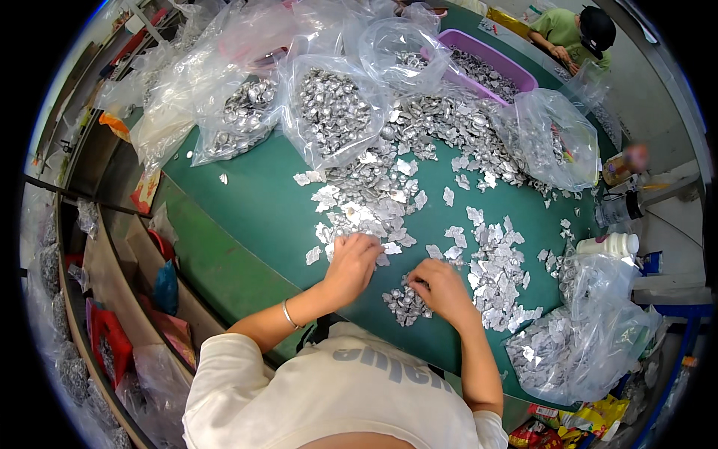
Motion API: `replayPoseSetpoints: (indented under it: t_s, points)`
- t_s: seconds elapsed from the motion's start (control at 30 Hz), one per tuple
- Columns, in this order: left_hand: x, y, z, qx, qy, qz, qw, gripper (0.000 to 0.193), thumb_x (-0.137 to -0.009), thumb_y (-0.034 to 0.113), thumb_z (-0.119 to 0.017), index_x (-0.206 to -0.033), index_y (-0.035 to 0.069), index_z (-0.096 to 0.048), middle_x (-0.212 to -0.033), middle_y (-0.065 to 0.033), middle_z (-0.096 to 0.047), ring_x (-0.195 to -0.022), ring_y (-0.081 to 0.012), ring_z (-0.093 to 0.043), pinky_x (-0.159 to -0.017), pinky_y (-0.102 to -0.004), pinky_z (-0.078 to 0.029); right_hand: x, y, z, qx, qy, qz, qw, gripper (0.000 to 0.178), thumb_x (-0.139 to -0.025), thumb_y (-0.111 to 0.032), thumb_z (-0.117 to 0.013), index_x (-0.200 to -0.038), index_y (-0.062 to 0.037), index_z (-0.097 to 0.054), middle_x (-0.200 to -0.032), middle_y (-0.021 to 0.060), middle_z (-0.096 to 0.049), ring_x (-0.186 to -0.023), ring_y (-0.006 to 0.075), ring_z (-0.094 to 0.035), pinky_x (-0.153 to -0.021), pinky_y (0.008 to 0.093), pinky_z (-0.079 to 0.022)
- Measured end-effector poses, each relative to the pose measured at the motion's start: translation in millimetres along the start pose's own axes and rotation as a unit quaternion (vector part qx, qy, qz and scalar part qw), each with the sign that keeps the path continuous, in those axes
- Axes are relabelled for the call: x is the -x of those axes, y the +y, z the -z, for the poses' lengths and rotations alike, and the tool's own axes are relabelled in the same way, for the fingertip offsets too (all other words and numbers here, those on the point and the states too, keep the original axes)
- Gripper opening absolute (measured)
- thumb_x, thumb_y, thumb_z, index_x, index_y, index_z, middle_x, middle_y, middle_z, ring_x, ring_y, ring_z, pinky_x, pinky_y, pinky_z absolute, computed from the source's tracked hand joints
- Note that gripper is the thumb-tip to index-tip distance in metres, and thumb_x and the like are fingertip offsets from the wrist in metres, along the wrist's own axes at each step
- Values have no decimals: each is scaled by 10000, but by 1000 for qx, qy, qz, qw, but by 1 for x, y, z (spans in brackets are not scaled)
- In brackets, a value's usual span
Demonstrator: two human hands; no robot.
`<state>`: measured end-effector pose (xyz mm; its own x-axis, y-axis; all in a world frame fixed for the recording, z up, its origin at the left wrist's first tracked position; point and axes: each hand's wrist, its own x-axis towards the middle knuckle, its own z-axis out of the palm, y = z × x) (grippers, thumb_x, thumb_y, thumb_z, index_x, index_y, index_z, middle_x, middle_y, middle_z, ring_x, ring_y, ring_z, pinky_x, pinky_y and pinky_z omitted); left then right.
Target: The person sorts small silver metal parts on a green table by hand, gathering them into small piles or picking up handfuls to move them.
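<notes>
Small, flat, silver metal pieces (366,206) lie in a broad heap on the green tabletop (262,217). My left hand (353,263) rests at the heap's near edge with its fingers curled down and closed; whatever is between them is hidden. To its right, my right hand (443,288) has thumb and fingers drawn together over a small pile of rounded silver pieces (404,303). Its fingertips cover anything they may hold. Right of that hand spreads another group of flat silver pieces (495,277).
Clear plastic bags of metal pieces (333,112) stand along the far side, with a purple bin (516,71) behind. A full bag (553,352) lies at the right, near a white bottle (609,245). A co-worker (572,37) sits far right. Shelving (134,262) runs along the left.
</notes>
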<state>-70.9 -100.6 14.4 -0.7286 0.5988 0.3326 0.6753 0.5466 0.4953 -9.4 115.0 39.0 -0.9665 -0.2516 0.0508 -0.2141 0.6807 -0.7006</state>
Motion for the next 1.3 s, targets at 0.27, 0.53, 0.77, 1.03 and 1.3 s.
replayPoseSetpoints:
  t_s: [0.27, 0.53, 0.77, 1.03, 1.3]
  points:
    - [-43, -12, -21, -54, 31, 64, 996, 190, -753, 104, -726, -913, 85, -625, -978, -50, -551, -946, -248, -512, -814, -397, -327, -6, 3, 10, -2, 79, -56, 995, 97, -826, -57, -658, -901, 4, -650, -815, 115, -599, -746, 253, -576, -662, 330, -459]
    - [-25, 22, -7, 164, 12, -32, 986, 138, -777, 56, -679, -856, 66, -566, -909, -94, -555, -867, -301, -526, -757, -396, -392, 20, 1, 5, -139, 108, -150, 973, 108, -841, 7, -611, -942, 12, -649, -859, 133, -630, -773, 270, -631, -682, 348, -486]
    - [7, 35, -20, 179, -92, -24, 979, 158, -809, 48, -670, -943, 42, -588, -1049, -103, -604, -959, -306, -582, -836, -391, -456, 32, 4, -8, -140, 147, -106, 973, 146, -824, 16, -611, -964, 20, -652, -957, 155, -641, -898, 330, -609, -802, 368, -477]
    - [18, 54, -47, 155, -137, -56, 977, 505, -845, 143, -665, -1308, 65, -479, -1411, -173, -381, -1313, -386, -372, -1068, -556, -308, -49, 23, -13, 23, 239, -31, 970, 256, -811, -26, -646, -1064, 3, -621, -953, 142, -607, -884, 302, -563, -795, 371, -462]
    - [12, 39, -32, 241, -35, -43, 969, 312, -838, 66, -652, -1138, 22, -578, -1284, -172, -497, -1189, -362, -482, -1023, -459, -381, -70, 40, -27, 74, 218, -51, 972, 177, -756, -114, -725, -802, -51, -566, -846, 73, -576, -894, 286, -543, -751, 387, -404]
